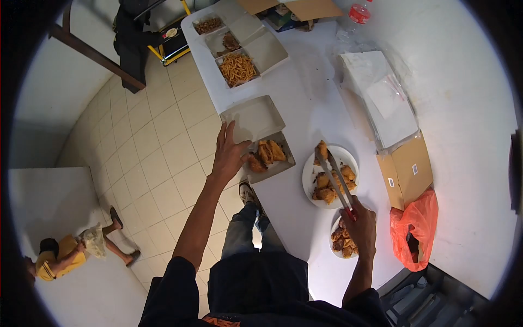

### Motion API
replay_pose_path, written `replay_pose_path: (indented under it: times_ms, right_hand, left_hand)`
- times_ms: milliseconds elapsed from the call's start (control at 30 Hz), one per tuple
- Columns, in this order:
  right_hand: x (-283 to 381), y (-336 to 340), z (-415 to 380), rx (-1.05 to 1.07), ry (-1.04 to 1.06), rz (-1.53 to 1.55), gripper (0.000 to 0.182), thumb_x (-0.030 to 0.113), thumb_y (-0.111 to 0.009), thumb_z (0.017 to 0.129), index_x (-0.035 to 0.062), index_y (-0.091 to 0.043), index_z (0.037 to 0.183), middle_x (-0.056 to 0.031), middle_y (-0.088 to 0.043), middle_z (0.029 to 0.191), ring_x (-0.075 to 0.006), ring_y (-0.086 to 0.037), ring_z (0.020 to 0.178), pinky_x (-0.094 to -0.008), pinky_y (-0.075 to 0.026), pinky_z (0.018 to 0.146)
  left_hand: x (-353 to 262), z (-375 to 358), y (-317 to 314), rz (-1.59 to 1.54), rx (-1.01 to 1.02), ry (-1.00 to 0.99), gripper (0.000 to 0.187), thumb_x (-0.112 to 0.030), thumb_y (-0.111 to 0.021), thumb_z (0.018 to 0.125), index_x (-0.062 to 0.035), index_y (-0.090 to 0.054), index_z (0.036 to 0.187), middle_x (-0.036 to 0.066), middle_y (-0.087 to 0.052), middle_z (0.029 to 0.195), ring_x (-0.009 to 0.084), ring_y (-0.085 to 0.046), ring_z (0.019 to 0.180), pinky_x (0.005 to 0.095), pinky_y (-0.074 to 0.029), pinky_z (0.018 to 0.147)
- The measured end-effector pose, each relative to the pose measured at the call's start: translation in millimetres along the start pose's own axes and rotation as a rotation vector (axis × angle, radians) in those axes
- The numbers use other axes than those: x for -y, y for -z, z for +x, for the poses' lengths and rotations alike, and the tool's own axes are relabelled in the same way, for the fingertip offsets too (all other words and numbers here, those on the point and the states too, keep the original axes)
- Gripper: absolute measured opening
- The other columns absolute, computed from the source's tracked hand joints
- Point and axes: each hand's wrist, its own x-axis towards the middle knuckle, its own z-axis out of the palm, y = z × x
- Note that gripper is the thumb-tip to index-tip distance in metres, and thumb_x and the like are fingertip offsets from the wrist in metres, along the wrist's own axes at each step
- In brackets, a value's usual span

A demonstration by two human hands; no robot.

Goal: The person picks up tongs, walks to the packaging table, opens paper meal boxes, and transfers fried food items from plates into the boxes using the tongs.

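Note:
My right hand [362, 226] is closed around metal tongs [339, 182] with red grips. The tongs' tips are at a piece of fried chicken [321, 149] over the far-left rim of a white plate [310, 193]. More fried pieces [329, 185] lie on that plate. My left hand [231, 150], fingers spread, rests at the left edge of an open cardboard food box [265, 175]. Several browned chicken pieces [267, 152] sit in the box. Its lid [253, 118] is folded back, away from me. Behind my right hand, a smaller plate [333, 248] holds browned pieces.
Farther along the table [305, 98] are open boxes with fries [237, 69] and other food. To the right lie a plastic-wrapped stack [381, 92], a cardboard carton [408, 169] and a red plastic bag [417, 229]. A seated person [60, 259] is at left.

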Motion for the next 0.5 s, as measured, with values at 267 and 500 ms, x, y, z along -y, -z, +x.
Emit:
replay_pose_path:
  times_ms: [267, 500]
  right_hand:
    - [22, -29, -19, 0.057, 0.174, 0.12, 0.053, 0.025, -0.075, 0.087, 0.0056, -0.06, 0.135, -0.0175, -0.073, 0.08, -0.036, -0.072, 0.071, -0.0448, -0.056, 0.068]
    - [39, -43, -30, 0.077, 0.165, 0.136, 0.053, 0.027, -0.074, 0.087, 0.0068, -0.058, 0.134, -0.0196, -0.072, 0.083, -0.0403, -0.071, 0.08, -0.0479, -0.055, 0.072]
  left_hand:
    - [10, 7, -8, 0.015, 0.022, -0.001, 0.037, -0.024, -0.084, 0.079, -0.0133, -0.077, 0.113, 0.024, -0.027, 0.158, 0.0455, -0.019, 0.15, 0.0513, -0.029, 0.121]
    - [14, 14, -12, -0.022, 0.006, -0.012, 0.03, -0.022, -0.085, 0.076, -0.012, -0.079, 0.103, 0.026, -0.03, 0.156, 0.0461, -0.025, 0.146, 0.0514, -0.03, 0.12]
